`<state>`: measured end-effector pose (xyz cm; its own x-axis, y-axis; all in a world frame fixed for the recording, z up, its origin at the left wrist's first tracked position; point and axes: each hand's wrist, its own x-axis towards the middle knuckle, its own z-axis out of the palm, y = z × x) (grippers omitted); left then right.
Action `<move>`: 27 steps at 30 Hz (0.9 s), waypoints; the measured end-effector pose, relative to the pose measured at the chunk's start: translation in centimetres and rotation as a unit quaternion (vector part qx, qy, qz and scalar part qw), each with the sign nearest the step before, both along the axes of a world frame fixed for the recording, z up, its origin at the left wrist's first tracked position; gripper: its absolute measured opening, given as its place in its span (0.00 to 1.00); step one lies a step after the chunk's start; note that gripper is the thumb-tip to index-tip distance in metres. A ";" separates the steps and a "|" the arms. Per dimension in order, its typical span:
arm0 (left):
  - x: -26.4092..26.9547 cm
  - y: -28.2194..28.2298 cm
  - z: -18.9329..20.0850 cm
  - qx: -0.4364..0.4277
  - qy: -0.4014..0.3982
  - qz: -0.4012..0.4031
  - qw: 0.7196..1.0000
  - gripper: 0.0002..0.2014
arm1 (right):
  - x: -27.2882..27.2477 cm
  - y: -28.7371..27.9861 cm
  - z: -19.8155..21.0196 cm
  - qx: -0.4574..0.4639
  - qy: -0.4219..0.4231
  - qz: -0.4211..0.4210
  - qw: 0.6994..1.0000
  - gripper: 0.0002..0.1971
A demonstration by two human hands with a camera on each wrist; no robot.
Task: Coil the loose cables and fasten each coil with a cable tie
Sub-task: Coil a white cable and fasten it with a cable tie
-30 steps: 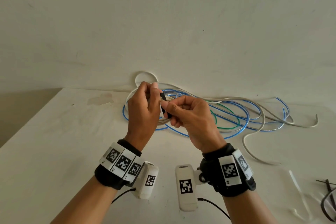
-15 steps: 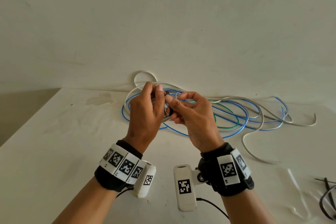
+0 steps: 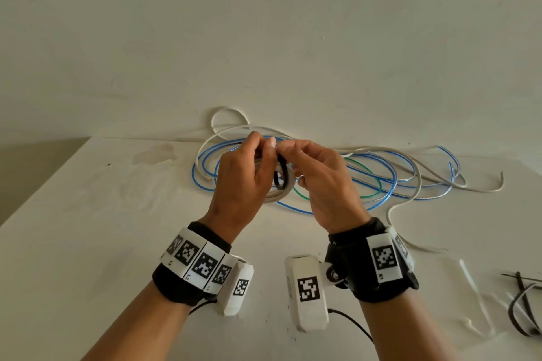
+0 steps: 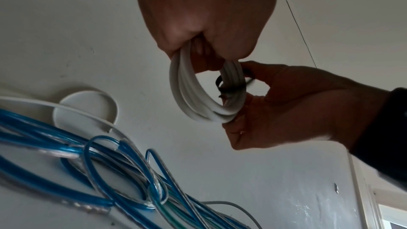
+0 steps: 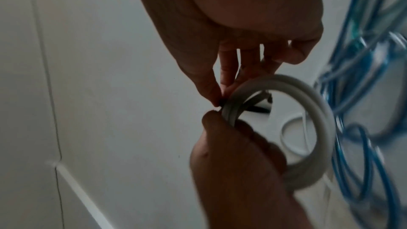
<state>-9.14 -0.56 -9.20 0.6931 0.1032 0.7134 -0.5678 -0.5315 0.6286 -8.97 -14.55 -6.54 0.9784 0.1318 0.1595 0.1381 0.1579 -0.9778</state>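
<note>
A small coil of white cable (image 3: 283, 192) hangs above the table, and my left hand (image 3: 264, 147) grips its upper part. A black cable tie (image 3: 281, 173) loops around the coil's strands. My right hand (image 3: 286, 154) pinches this tie between thumb and fingertips, right beside the left thumb. In the left wrist view the coil (image 4: 187, 97) hangs from my left hand (image 4: 198, 50), with the tie (image 4: 231, 89) around its right side and my right hand (image 4: 253, 79) on it. The right wrist view shows my right hand (image 5: 220, 97) pinching at the coil (image 5: 308, 97).
Loose blue, green and white cables (image 3: 390, 182) lie tangled on the white table (image 3: 88, 243) beyond my hands, against the wall. A spare white tie (image 3: 472, 281) and black ties (image 3: 522, 302) lie at the near right. The table's left edge drops off at the left.
The black tie stood upright between my fingers a second ago; it now curls around the coil's strands. Both hands have drawn closer together and shifted slightly away from me.
</note>
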 end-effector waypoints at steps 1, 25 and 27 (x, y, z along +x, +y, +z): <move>0.0 -0.1 -0.1 0.003 0.003 -0.006 1.000 0.16 | 0.2 -0.2 0.0 -0.005 -0.005 -0.016 1.000 0.08; -0.7 -0.5 0.4 -0.053 0.151 -0.112 0.981 0.12 | 1.6 -1.2 -1.6 -0.020 0.001 -0.007 1.000 0.15; -0.7 -0.1 0.6 -0.041 0.159 -0.124 0.979 0.13 | 1.6 -1.3 -1.6 -0.030 -0.001 0.007 1.000 0.14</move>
<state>-9.89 -0.65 -8.60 0.8898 -0.0481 0.4538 -0.4415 -0.3422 0.8295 -7.36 -15.82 -8.09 0.9760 0.1548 0.1534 0.1387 0.1015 -0.9851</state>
